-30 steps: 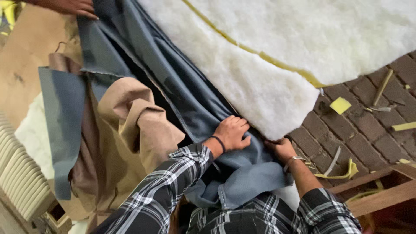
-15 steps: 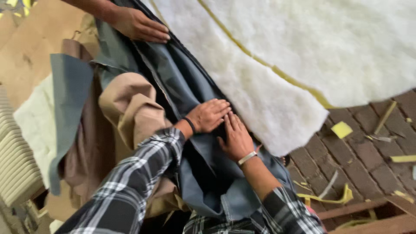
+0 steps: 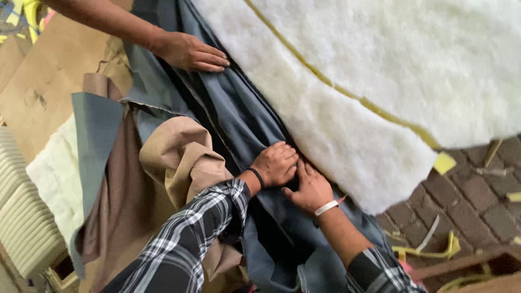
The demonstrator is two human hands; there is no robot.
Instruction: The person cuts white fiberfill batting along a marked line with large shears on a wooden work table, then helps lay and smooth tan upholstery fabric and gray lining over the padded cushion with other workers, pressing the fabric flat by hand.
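Note:
A long dark blue-grey fabric (image 3: 239,114) lies along the edge of a thick white fluffy batting (image 3: 380,70) that has a yellow seam line. My left hand (image 3: 277,163), wearing a black wristband, is curled on a fold of the fabric right at the batting's edge. Touching it on the right, my right hand (image 3: 312,189), with a white wristband, lies flat on the same fabric. Further up the fabric, another person's hand (image 3: 190,51) presses it down.
Tan and brown fabric (image 3: 179,157) is bunched to the left over cardboard (image 3: 49,70). A ribbed cream cushion (image 3: 21,217) sits at the lower left. Brick paving (image 3: 467,201) with yellow scraps lies at the right, beside a wooden frame (image 3: 477,266).
My two hands have come close together at the batting's edge, the left now curled on the fabric. The other person's hand has moved further down along the fabric.

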